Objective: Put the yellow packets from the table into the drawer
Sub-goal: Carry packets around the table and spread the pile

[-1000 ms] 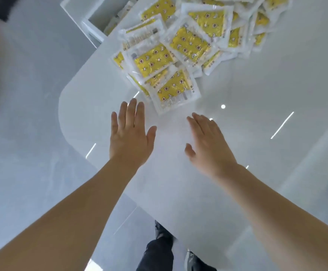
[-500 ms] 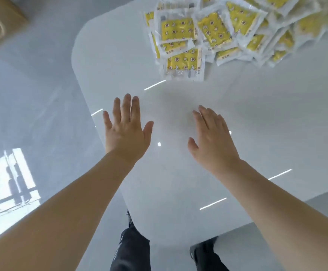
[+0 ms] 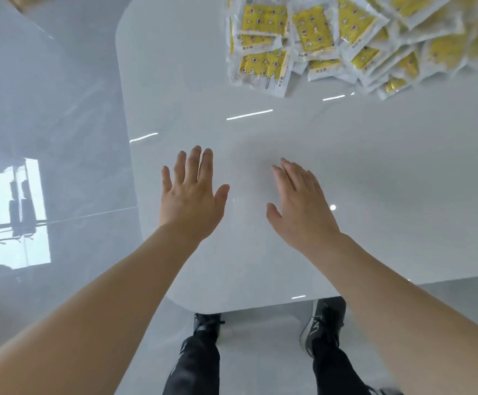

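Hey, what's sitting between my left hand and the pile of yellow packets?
Nothing. In the head view, only bare white table with ceiling-light reflections separates the left hand from the yellow packets.

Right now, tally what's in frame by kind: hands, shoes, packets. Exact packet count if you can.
Hands: 2, left hand and right hand, both open and empty.
Shoes: 2.
Yellow packets: at least 12, overlapping and cut off at the frame's top edge, exact count unclear.
White table: 1.
Total: at least 17.

Both bare forearms reach up from the lower frame corners, the flat, empty left hand (image 3: pixel 190 199) and right hand (image 3: pixel 300 208) side by side mid-frame, fingers extended.
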`<state>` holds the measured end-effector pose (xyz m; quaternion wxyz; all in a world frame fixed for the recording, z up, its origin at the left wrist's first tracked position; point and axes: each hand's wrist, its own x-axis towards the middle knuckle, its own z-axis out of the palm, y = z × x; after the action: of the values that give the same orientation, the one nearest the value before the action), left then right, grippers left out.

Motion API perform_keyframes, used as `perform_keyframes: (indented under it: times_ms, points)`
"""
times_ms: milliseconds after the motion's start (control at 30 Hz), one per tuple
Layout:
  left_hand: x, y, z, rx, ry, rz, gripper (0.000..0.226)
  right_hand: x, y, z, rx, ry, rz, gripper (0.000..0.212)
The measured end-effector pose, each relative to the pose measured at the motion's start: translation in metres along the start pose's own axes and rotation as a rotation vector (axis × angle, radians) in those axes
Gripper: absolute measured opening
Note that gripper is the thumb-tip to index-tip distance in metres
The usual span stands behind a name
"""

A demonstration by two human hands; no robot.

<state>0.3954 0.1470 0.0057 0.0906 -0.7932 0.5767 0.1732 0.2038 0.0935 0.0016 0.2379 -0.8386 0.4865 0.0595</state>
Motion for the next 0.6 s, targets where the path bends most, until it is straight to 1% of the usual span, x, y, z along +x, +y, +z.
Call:
perform_keyframes:
  times_ms: [233,367,600]
  points:
    - [-0.017,0.071,-0.001,-0.009,0.027,-0.068,0.069,-0.026,0.083,-0.027,-0.028,-0.056,-0.061,0.065]
    - [-0.025,0.106,-0.005,-0.043,0.012,-0.126,0.069,-0.036,0.120,-0.049,-0.052,-0.081,-0.069,0.064]
    - [-0.022,0.182,-0.002,-0.088,-0.001,-0.096,0.069,-0.042,0.173,-0.075,-0.051,-0.055,-0.089,0.063]
